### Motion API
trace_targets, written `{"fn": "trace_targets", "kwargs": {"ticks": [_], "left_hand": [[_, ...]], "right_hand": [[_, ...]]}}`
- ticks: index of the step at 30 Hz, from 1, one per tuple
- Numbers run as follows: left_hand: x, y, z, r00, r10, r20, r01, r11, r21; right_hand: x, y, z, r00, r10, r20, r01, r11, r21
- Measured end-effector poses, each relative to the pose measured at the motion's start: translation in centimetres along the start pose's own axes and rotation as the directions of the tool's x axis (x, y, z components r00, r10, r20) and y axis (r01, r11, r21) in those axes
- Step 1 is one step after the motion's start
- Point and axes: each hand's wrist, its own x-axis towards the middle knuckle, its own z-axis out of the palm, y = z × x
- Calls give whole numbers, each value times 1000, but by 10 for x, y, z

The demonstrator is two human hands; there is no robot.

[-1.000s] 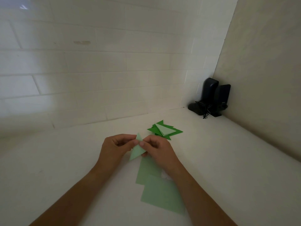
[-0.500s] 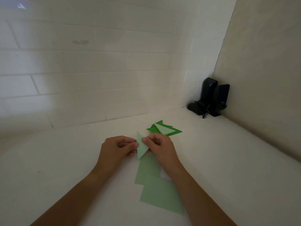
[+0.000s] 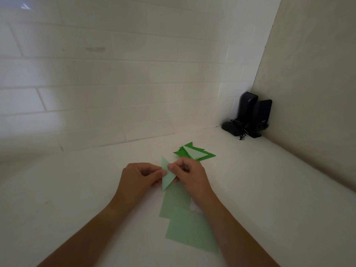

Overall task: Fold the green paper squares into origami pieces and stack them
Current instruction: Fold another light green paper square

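White tiled wall [image 3: 115,74] and a pale countertop [image 3: 269,189] framed the work. At the centre, the left hand [image 3: 140,176] pinched the left edge of a pale green folded triangle [image 3: 168,176] between thumb and forefinger, its other fingers curled under; the right hand [image 3: 190,174] pinched the same piece from the right, thumb tip on top. Held so from both sides, just above the surface, the paper could probably be creased or checked before being set down. The triangle stood between the two sets of fingertips, one point up and away, one point down toward the person. Just beyond the right knuckles lay the stack of finished pieces [image 3: 194,154], dark green with one pale on top, near enough for a short reach. Beneath the wrists, unfolded green squares [image 3: 190,230] overlapped, waiting. Black speakers [image 3: 248,116] sat well apart in the corner.
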Motion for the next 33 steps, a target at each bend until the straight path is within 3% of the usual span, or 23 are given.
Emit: {"fn": "trace_targets", "kwargs": {"ticks": [15,21,25,33], "left_hand": [[4,-8,-1,992,54,114,-56,998,20],[5,-8,0,995,87,47,-92,989,119],[5,-5,-2,994,108,-18,-107,994,9],[4,-3,-3,996,88,30,-84,991,-108]], "right_hand": [[1,2,0,995,-64,74,62,998,31],[-1,0,-1,992,-74,107,74,997,4],[-2,0,-1,984,-66,165,68,998,-3],[-1,0,-1,984,-72,165,76,997,-16]]}}
